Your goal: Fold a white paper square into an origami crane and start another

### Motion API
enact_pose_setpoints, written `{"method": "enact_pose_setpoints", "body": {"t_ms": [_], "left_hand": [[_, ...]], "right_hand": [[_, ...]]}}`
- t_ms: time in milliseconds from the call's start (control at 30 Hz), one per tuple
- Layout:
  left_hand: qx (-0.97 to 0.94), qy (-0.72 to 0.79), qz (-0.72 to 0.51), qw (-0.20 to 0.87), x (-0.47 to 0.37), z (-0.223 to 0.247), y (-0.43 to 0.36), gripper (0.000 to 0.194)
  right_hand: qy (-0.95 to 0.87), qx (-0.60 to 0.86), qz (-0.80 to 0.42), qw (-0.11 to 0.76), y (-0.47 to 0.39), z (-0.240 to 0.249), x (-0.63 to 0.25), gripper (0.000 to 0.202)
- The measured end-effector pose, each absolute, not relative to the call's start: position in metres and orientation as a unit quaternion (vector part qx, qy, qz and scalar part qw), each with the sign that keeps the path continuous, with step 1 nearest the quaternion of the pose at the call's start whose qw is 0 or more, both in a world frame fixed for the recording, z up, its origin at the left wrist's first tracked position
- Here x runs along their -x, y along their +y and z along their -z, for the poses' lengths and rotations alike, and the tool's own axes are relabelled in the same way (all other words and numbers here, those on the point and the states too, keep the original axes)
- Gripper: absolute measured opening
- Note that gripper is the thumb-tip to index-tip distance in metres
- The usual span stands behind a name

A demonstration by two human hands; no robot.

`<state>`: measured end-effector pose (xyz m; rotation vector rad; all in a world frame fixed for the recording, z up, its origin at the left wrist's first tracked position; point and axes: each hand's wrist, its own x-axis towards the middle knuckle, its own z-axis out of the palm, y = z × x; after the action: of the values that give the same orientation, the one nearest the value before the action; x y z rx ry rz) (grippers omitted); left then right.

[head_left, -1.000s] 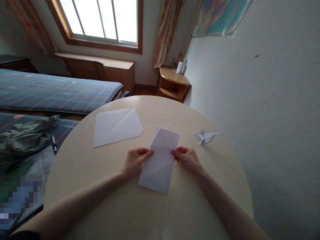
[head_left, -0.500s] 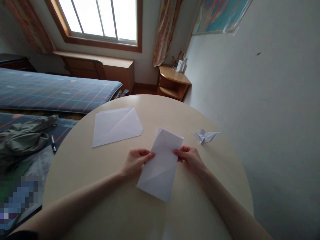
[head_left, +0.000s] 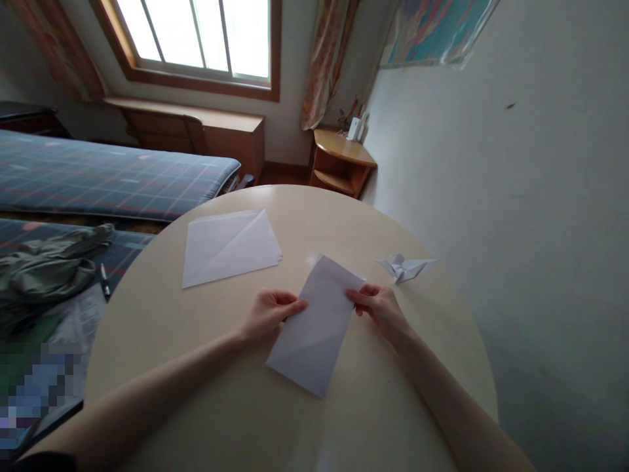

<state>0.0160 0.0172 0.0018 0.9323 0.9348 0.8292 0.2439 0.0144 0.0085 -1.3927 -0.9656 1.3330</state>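
Observation:
A folded white sheet of paper [head_left: 317, 334], roughly oblong with a faint diagonal crease across its lower part, is held between my hands above the table. My left hand [head_left: 275, 313] pinches its left edge, thumb on top. On its right edge, near the upper corner, my right hand [head_left: 376, 305] has thumb and fingers closed. The fingers under the paper are partly hidden. Right of my right hand lies a folded paper crane [head_left: 405, 269]. Farther off to the left rests a stack of white paper [head_left: 228, 249], its top sheet creased diagonally.
The round cream table [head_left: 236, 406] reaches close to the white wall [head_left: 550, 216] on my right. On the left, a plaid mattress [head_left: 113, 174] holds a crumpled green-grey garment [head_left: 54, 265] and a pen [head_left: 105, 280]. A small corner shelf [head_left: 344, 154] stands beyond the table.
The folded sheet has turned slightly clockwise, its top edge shifting right and its lower end left. My right hand has moved a little right with it; both hands keep their hold.

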Motion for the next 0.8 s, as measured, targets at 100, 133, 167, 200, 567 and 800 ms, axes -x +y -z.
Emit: {"method": "enact_pose_setpoints", "body": {"t_ms": [100,133,167,200,567,800], "left_hand": [[-0.437,0.423,-0.368,0.703,-0.015,-0.002,0.019,0.03],[-0.451,0.423,-0.359,0.699,-0.014,-0.002,0.02,0.03],[-0.47,0.422,-0.344,0.695,-0.012,-0.002,0.022,0.03],[-0.491,0.419,-0.323,0.693,-0.011,-0.003,0.024,0.029],[-0.594,0.383,-0.169,0.687,0.005,-0.015,0.036,0.025],[-0.523,0.428,-0.266,0.687,-0.003,-0.008,0.03,0.027]], "right_hand": [[-0.395,0.569,-0.545,0.472,0.014,-0.009,-0.244,0.033],[-0.396,0.561,-0.553,0.472,0.013,-0.011,-0.244,0.033],[-0.397,0.549,-0.564,0.473,0.013,-0.013,-0.246,0.034],[-0.397,0.537,-0.577,0.471,0.012,-0.015,-0.247,0.036],[-0.482,0.562,-0.58,0.34,0.008,-0.02,-0.252,0.031],[-0.472,0.532,-0.608,0.353,0.009,-0.024,-0.253,0.037]]}}
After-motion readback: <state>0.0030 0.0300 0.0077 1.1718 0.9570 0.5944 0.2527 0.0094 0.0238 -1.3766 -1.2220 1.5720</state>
